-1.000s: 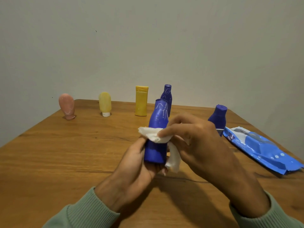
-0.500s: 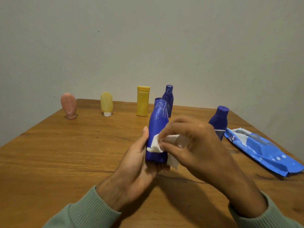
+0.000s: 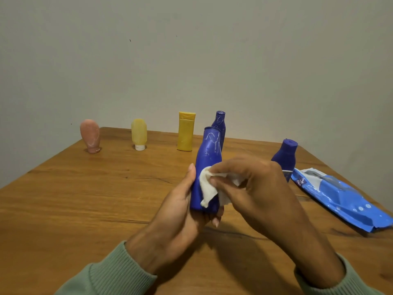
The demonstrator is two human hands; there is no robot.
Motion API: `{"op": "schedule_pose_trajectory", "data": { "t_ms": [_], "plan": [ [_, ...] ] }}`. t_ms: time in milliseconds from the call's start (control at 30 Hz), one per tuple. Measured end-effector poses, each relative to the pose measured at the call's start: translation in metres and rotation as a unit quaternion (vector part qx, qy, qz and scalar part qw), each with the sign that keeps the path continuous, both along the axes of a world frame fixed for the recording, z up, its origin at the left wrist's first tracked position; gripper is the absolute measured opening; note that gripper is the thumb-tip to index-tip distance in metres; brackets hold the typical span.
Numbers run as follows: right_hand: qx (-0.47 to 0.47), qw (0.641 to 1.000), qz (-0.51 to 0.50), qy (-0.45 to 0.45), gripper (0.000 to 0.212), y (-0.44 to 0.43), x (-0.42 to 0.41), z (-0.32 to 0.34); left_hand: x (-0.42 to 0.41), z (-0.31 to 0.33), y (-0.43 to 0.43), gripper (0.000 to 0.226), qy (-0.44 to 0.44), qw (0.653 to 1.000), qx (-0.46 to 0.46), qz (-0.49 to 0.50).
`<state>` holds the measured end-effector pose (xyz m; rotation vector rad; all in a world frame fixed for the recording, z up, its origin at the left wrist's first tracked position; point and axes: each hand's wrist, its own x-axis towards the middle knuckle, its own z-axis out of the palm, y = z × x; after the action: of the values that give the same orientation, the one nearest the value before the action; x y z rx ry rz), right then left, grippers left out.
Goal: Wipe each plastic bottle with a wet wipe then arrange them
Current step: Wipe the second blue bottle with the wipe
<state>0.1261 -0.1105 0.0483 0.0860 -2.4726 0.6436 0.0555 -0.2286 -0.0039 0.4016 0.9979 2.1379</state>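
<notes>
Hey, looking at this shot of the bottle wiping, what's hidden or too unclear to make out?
All from the head view:
- Held blue bottle: its base and lower right side are covered by the left hand, the wet wipe and the right hand.
- Rear blue bottle: its lower part is hidden behind the held blue bottle.
- Wipes pack: the print is too small and blurred to read.

Dim, even light; soft shadows under the hands (image 3: 212, 201); sharp focus.
</notes>
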Motion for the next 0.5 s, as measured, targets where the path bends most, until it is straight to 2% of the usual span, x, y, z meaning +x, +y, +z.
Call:
{"op": "schedule_pose_trajectory", "data": {
  "t_ms": [100, 200, 333, 500],
  "plan": [
    [-0.002, 1.0, 0.022, 0.007, 0.027, -0.003, 0.0, -0.001, -0.002, -0.003, 0.001, 0.046, -0.007, 1.0, 0.008, -0.005],
    [-0.012, 0.997, -0.012, 0.077, 0.022, 0.002, -0.003, -0.004, 0.0, -0.003, 0.002, 0.048, 0.042, 0.999, -0.028, -0.01],
    [-0.005, 0.991, -0.053, 0.121, 0.027, 0.004, -0.006, -0.009, 0.002, -0.003, 0.0, 0.052, 0.061, 0.997, -0.05, -0.027],
    [-0.012, 0.994, -0.028, 0.108, 0.026, 0.0, -0.004, -0.008, 0.004, -0.002, 0.003, 0.046, 0.043, 0.998, -0.042, 0.003]
  ]
}}
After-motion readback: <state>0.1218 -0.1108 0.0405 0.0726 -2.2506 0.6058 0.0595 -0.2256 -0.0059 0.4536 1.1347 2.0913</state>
